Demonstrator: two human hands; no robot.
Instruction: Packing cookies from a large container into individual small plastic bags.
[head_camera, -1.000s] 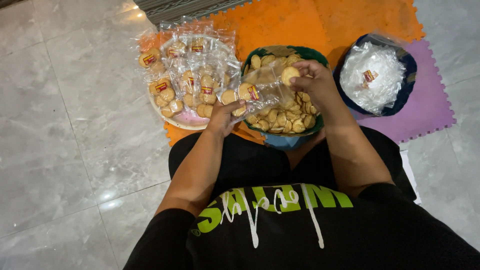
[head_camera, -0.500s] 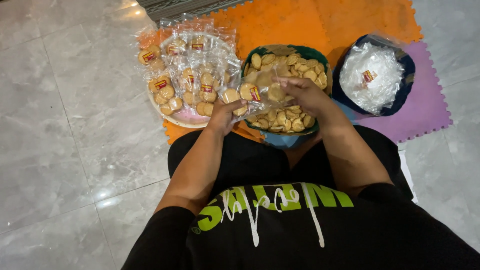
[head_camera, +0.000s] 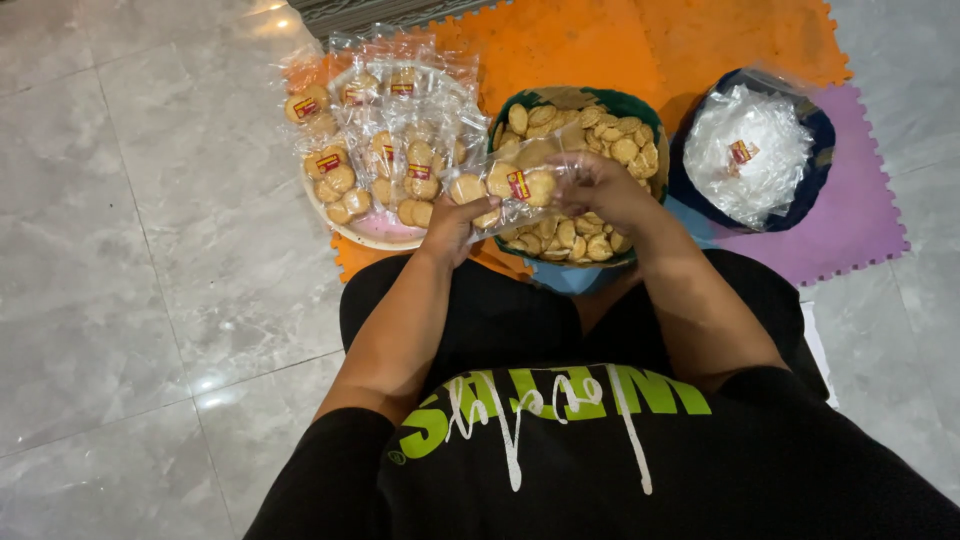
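Mid-pack: clear bag (head_camera: 515, 190) of round cookies pinched btwn left hand (head_camera: 452, 226) & right hand (head_camera: 597, 187), just above green bowl (head_camera: 640, 105) of loose cookies. Likely risk: thin slippery plastic slipping, spilling cookies onto orange mat (head_camera: 570, 45) w/ grip on edges only.

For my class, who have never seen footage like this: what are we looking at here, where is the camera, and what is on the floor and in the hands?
There is no machine here, only a person sitting on a tiled floor, filmed by a camera worn on their head and looking down past a black shirt at their own two hands.

The left hand and the right hand together hold a clear plastic bag of cookies, one hand at each end.

Under it is a green bowl of loose round cookies. To the left, a pale tray carries filled bags of cookies. To the right, a dark blue bowl holds a heap of empty clear bags. All three stand on orange and purple foam mats.
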